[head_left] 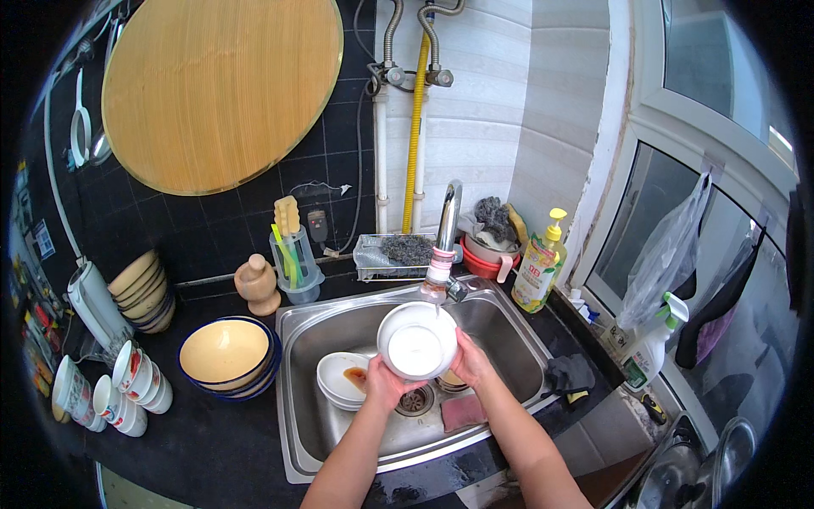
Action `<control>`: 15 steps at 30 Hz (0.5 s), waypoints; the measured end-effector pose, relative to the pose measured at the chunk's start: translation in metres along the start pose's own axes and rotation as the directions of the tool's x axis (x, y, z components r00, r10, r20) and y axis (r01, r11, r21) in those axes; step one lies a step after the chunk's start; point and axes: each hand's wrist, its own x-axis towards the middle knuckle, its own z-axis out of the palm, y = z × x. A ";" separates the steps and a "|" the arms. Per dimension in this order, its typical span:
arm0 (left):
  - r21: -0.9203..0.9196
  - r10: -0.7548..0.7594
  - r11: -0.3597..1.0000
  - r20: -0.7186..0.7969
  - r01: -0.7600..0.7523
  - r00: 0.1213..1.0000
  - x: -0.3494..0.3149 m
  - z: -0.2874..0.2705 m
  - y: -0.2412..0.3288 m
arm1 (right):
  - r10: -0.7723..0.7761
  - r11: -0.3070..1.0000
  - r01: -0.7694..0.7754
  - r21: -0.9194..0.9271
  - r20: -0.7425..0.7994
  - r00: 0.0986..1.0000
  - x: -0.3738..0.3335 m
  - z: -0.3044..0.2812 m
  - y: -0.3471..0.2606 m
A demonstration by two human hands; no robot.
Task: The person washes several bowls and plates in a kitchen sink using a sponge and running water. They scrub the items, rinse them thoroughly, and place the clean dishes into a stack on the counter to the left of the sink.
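Observation:
Both hands hold a white bowl over the sink, beneath the tap. My left hand grips its lower left side, and my right hand its right side. Some fingers are hidden behind the bowl. Whether water is running is hard to make out. Below my left hand, white dishes lie stacked in the basin, the top one with a brown stain. A pinkish cloth or sponge rests by the drain. More dishes are partly hidden under my right hand.
Left of the sink stand large cream bowls with blue rims, stacked cups, a wooden mortar and a utensil holder. A yellow-pump soap bottle, dark cloth and spray bottle are on the right.

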 end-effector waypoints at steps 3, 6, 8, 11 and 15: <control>0.254 0.004 0.967 -0.134 0.031 0.991 0.001 0.010 -0.001 | -0.060 0.998 0.056 -0.039 -0.088 0.994 0.004 -0.014 -0.001; 0.530 0.212 0.847 -0.255 -0.047 0.943 0.015 -0.003 -0.016 | -0.085 0.993 0.076 -0.092 -0.101 0.991 0.004 -0.019 -0.004; 0.601 0.283 0.793 -0.222 -0.098 0.933 0.012 0.004 -0.015 | -0.091 0.994 0.085 -0.066 -0.096 0.991 0.004 -0.018 -0.006; 0.589 0.300 0.798 -0.212 -0.124 0.930 0.001 0.019 -0.007 | -0.105 0.991 0.095 -0.090 -0.120 0.987 0.004 -0.017 -0.006; 0.587 0.289 0.798 -0.178 -0.134 0.941 0.001 0.020 -0.007 | -0.132 0.969 0.072 -0.237 -0.249 0.959 0.004 -0.013 -0.009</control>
